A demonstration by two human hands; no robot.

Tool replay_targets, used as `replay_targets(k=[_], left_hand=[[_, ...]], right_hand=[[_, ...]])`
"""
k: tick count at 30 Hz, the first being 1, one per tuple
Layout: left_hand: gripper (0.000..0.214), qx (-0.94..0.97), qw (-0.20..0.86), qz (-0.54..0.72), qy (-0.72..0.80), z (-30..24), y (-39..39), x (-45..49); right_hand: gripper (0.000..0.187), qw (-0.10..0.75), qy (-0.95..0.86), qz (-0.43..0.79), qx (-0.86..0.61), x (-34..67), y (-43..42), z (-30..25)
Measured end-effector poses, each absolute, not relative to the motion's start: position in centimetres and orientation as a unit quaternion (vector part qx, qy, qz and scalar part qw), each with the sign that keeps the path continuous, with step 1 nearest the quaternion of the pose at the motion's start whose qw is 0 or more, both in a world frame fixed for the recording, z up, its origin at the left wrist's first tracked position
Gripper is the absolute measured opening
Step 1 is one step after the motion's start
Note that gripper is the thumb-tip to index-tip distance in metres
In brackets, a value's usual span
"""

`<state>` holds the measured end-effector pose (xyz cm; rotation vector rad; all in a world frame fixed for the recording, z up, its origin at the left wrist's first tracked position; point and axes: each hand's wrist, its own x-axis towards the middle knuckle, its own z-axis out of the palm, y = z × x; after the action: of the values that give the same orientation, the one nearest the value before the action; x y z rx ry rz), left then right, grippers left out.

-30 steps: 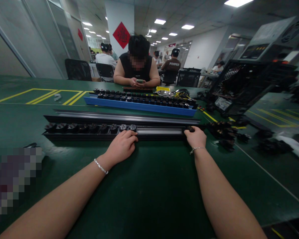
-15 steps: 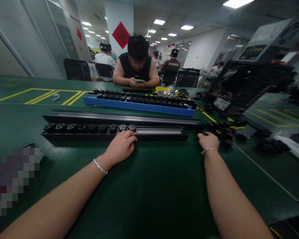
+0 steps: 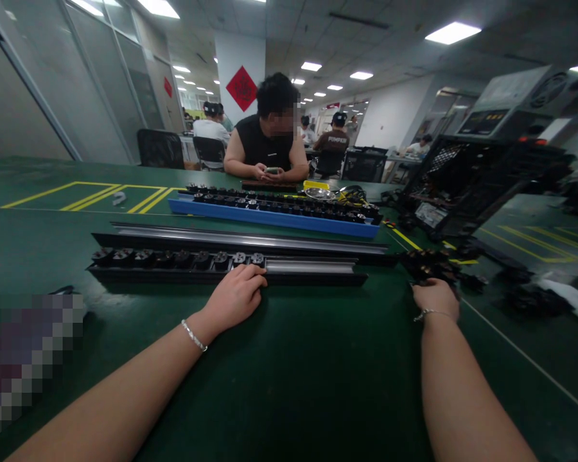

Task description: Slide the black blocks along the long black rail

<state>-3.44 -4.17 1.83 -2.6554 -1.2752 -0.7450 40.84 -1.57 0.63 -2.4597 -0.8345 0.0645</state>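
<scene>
My left hand (image 3: 237, 292) has its fingers curled over the near wall of a black channel rail (image 3: 313, 278), at the end of a row of round black socket-like modules (image 3: 183, 258). To the right of that row the rail's silvery bed (image 3: 308, 265) shows. My right hand (image 3: 436, 299) is at the near side of a pile of small black parts (image 3: 428, 262) beyond the rail's right end. Its fingers are curled, with something dark at the tips that I cannot make out. Behind lies a second, longer black rail (image 3: 250, 241), without modules in it.
A blue rail (image 3: 270, 217) filled with black modules lies farther back, near a yellow tray (image 3: 316, 185) and cables (image 3: 354, 196). An open computer case (image 3: 455, 186) stands at right. A person (image 3: 273, 138) sits opposite holding a phone (image 3: 272, 170). A blurred-out object (image 3: 24, 353) lies at left.
My right hand has moved right, from beside the rail's end to the pile of black parts. My left hand stays on the rail. The person opposite has raised and turned their head.
</scene>
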Motion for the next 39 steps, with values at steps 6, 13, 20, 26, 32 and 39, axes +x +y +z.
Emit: replay_targets(k=[6, 13, 20, 26, 32, 39], left_hand=[[0.022, -0.872, 0.055, -0.247, -0.419, 1.8, -4.2, -3.5], [0.022, -0.865, 0.061, -0.262, -0.424, 1.8, -4.2, -3.2], [0.036, -0.738, 0.176, -0.339, -0.557, 1.8, -4.5, -3.2], [0.033, -0.745, 0.182, -0.314, -0.560, 1.5, -4.4, -3.2], [0.034, -0.751, 0.177, -0.319, -0.551, 1.3, -4.2, -3.3], [0.036, -0.761, 0.176, -0.302, -0.547, 1.2, -4.1, -3.4]], right_hand=[[0.052, 0.294, -0.322, -0.040, -0.899, 39.8, -1.9, 0.4], [0.043, 0.335, -0.470, -0.141, -0.804, 34.1, -1.2, 2.4], [0.042, 0.277, -0.700, -0.094, -0.651, 25.8, -0.7, 1.8], [0.039, 0.207, -0.719, -0.058, -0.661, 24.6, -1.2, 1.1], [0.037, 0.209, -0.719, -0.054, -0.661, 24.7, -1.1, 1.3], [0.039, 0.194, -0.721, -0.055, -0.663, 24.5, -1.2, 1.6]])
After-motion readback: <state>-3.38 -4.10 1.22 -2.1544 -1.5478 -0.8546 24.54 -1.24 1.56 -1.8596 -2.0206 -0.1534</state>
